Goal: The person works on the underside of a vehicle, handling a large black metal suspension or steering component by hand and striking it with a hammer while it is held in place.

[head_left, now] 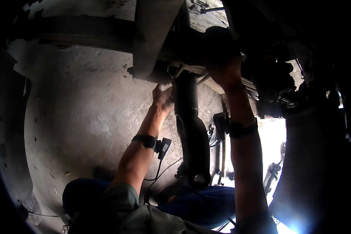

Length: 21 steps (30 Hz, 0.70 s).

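Dark cylinder [186,93]: extends between both forearms [246,156], ringed end [201,171] near blue trousers [210,199]
Left hand [163,98]: beside the cylinder's far end, grip cannot be told
Right hand [225,71]: in shadow, grip also unclear

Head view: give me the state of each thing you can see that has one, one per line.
Black cylinder: lengthwise between the arms, ring end toward the person
Left hand: beside the cylinder, grip unclear
Right hand: in shadow, grip unclear
Left strap: fastened
Small black box: attached to left strap, cable connected
Right strap: fastened
Floor: rough, marked
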{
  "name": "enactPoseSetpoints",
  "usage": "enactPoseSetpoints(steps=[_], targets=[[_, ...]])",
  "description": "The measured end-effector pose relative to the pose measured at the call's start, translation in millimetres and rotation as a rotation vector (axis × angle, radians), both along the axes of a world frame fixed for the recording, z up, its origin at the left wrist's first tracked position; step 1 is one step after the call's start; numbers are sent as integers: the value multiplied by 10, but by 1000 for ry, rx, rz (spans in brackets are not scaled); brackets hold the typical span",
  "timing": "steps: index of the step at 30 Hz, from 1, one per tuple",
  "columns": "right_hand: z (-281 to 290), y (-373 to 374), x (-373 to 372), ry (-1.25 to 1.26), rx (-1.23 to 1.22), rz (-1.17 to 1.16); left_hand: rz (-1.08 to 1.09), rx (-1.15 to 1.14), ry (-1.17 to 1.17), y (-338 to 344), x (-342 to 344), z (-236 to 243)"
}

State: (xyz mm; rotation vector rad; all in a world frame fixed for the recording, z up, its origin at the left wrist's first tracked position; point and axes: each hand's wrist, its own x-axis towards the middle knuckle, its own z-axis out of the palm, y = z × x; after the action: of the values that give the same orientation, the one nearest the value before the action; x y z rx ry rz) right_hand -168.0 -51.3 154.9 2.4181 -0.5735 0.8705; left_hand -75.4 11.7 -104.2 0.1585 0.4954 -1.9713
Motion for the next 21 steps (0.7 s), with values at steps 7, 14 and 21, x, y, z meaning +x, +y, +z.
enactPoseSetpoints(steps=[7,14,21], targets=[[-71,-13,-65,-61,100,69,-5,-108,266,-267,-26,324],[87,1,-22,-20,116,55,-2,-258,-115,-368,28,325],[155,-36,100,116,35,-164,78,-476,-447,-579,108,468]])
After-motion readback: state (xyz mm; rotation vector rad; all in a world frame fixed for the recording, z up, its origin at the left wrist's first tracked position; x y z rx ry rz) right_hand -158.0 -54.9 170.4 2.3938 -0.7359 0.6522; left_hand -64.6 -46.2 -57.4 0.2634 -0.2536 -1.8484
